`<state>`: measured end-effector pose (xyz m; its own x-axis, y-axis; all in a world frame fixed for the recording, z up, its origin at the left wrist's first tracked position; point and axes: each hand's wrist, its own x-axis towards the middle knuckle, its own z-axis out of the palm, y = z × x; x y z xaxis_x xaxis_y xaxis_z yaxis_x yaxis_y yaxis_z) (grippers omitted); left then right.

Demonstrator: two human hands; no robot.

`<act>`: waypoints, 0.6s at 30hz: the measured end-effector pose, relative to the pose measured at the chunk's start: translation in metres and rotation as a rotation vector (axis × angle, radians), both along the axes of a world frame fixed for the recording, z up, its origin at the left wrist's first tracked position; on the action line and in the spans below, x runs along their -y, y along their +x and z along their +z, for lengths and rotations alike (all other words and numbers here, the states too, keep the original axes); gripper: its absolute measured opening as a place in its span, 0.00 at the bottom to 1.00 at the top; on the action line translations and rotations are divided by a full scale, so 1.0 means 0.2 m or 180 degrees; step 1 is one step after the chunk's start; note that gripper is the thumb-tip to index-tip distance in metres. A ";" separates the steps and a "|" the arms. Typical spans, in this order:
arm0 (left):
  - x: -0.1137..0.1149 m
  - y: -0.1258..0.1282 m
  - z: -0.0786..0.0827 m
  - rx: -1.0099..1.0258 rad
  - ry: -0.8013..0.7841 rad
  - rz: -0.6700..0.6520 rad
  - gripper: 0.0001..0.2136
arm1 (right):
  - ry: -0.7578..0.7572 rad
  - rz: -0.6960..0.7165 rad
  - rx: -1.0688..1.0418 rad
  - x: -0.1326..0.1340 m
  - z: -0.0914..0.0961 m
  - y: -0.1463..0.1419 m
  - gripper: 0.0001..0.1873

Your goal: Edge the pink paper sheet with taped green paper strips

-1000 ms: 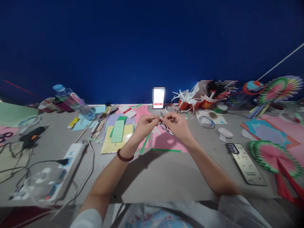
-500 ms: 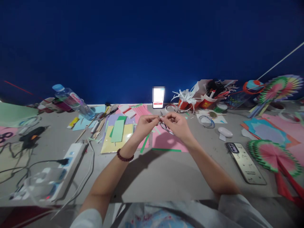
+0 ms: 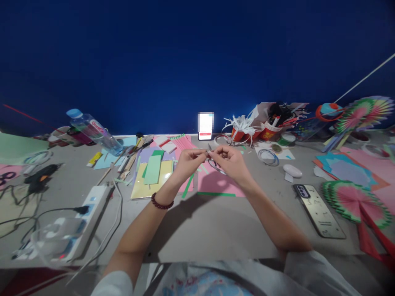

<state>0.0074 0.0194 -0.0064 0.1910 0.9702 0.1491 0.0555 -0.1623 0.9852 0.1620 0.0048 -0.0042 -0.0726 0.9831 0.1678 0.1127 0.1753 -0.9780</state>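
Observation:
My left hand, with a dark bead bracelet on its wrist, is closed in a pinch over the pink paper. Its fingertips meet those of my right hand, and whatever small thing lies between them is too hidden to name. My right hand is closed around what look like scissors. A grey pointed tip rises above the fingertips and a pale loop shows below the palm. A green paper strip runs along the pink paper's near edge, and another green strip lies beside it.
At left are light green card pieces on yellow paper, a tilted bottle, a power strip and a glue gun. A lit phone stands behind my hands. To the right lie another phone and a pleated paper fan.
Almost nothing differs. Both hands keep the same pinch at the same place, and the view has shifted very slightly.

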 end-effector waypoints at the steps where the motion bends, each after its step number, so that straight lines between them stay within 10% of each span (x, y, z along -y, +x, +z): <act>1: 0.00 0.00 0.00 -0.0016 0.0005 -0.0009 0.09 | 0.0000 0.0008 -0.0006 0.00 0.00 0.00 0.17; 18: -0.01 0.00 -0.01 -0.0084 0.0043 -0.0058 0.08 | -0.0017 0.0020 0.0061 -0.01 -0.01 0.01 0.17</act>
<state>0.0067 0.0210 -0.0085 0.2127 0.9645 0.1567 0.0783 -0.1767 0.9811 0.1646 0.0064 -0.0065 -0.0819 0.9835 0.1611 0.1303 0.1709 -0.9766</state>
